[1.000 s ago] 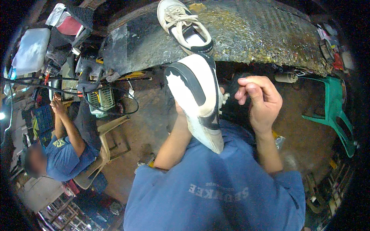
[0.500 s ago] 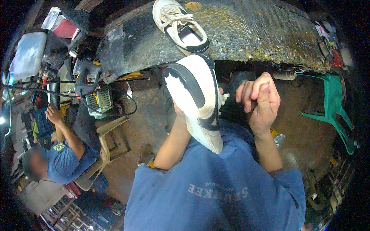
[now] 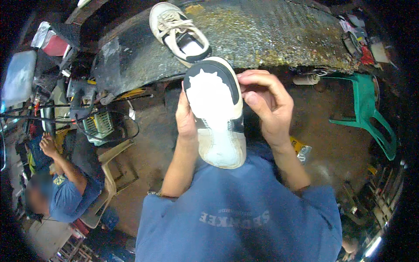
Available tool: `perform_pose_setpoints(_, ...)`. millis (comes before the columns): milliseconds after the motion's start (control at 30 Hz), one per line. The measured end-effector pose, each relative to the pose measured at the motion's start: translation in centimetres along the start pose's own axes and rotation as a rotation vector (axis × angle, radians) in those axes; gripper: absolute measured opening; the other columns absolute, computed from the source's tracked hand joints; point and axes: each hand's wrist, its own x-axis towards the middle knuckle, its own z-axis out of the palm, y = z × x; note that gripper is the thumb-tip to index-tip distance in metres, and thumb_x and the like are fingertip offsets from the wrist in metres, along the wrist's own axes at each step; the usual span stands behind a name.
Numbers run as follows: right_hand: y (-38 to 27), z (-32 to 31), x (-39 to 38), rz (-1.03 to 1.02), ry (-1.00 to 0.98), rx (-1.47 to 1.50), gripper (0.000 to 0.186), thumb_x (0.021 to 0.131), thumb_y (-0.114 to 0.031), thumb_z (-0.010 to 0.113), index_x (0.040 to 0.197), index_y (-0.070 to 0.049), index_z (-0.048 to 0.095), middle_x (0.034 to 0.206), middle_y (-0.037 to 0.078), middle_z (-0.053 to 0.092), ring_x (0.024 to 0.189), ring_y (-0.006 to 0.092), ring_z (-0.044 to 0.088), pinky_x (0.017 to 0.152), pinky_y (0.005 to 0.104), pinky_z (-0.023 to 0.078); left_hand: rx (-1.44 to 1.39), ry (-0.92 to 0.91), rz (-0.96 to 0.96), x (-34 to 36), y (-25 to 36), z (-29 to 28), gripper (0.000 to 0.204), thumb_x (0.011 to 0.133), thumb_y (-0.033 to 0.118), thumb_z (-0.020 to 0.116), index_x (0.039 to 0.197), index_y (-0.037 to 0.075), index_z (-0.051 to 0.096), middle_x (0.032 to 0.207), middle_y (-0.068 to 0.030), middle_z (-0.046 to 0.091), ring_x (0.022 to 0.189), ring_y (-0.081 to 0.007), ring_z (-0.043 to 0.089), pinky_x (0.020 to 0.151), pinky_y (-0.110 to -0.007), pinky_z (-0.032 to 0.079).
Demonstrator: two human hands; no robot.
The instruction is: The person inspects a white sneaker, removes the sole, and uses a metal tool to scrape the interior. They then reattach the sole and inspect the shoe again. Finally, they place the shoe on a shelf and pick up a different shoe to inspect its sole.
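Bench edge near held shoe; floor space rightward.

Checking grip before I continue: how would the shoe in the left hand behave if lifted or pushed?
The held shoe would probably not roll sole-down: its underside looks broad. It's likely fairly light: the left hand appears to bear most of it.

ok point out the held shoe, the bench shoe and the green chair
Held shoe [image 3: 214, 94]: head view, on the white front of its sole
Bench shoe [image 3: 174, 26]: head view, on its laces
Green chair [image 3: 365, 102]: head view, on its broad upper part as pictured
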Motion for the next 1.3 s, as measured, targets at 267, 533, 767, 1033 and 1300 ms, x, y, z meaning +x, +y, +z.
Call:
perform_pose_setpoints(267, 0.2, -0.6, -0.2, 0.037, 0.008, 0.098, 0.024, 0.095, -0.004, 0.074, 0.116, 0.004, 0.066, 0.122, 0.013, 0.064, 0.115, 0.0177, 0.061, 0.099, 0.0311, 0.05, 0.301, 0.059, -0.016, -0.2, 0.1, 3.4, 0.072, 0.11, 0.06, 0.041, 0.154, 0.002, 0.045, 0.144, -0.0163, 0.062, 0.129, -0.0278, 0.063, 0.112, -0.043, 0.052)
perform_pose_setpoints(533, 0.1, 0.1, 0.1, 0.051, 0.013, 0.142, 0.025, 0.096, -0.003, 0.074, 0.115, 0.0, 0.059, 0.118, 0.008, 0.059, 0.107, 0.0129, 0.058, 0.094, 0.0275, 0.05, 0.446, 0.039, 0.012, 0.0, -0.2, 3.8, 0.075, 0.109, 0.06, 0.045, 0.157, 0.003, 0.039, 0.148, -0.014, 0.057, 0.135, -0.0242, 0.058, 0.116, -0.041, 0.046)
perform_pose_setpoints(767, 0.2, 0.2, 0.1, 0.095, 0.029, 0.17, 0.024, 0.097, -0.005, 0.073, 0.116, -0.001, 0.058, 0.118, 0.008, 0.059, 0.105, 0.0125, 0.058, 0.093, 0.0265, 0.049, 0.413, 0.113, -0.008, 0.2, -0.3, 3.3, 0.077, 0.107, 0.059, 0.05, 0.158, 0.003, 0.039, 0.148, -0.0123, 0.057, 0.136, -0.0217, 0.057, 0.115, -0.039, 0.046)
perform_pose_setpoints(1033, 0.6, -0.3, 0.2, 0.132, 0.046, 0.153, 0.021, 0.098, -0.009, 0.07, 0.114, -0.001, 0.059, 0.117, 0.008, 0.06, 0.106, 0.0133, 0.057, 0.096, 0.0293, 0.047, 0.405, 0.114, -0.036, 0.3, -0.3, 3.4, 0.067, 0.108, 0.054, 0.054, 0.151, 0.005, 0.043, 0.145, -0.0109, 0.058, 0.132, -0.0191, 0.058, 0.112, -0.035, 0.048)
perform_pose_setpoints(1300, 1.2, -1.0, 0.3, 0.124, 0.04, 0.103, 0.026, 0.101, -0.022, 0.066, 0.117, -0.002, 0.06, 0.118, 0.009, 0.062, 0.11, 0.0161, 0.056, 0.1, 0.0314, 0.043, 0.334, 0.053, -0.004, 0.7, -0.4, 3.8, 0.06, 0.109, 0.051, 0.054, 0.147, 0.005, 0.045, 0.139, -0.0109, 0.06, 0.129, -0.0185, 0.06, 0.11, -0.033, 0.049)
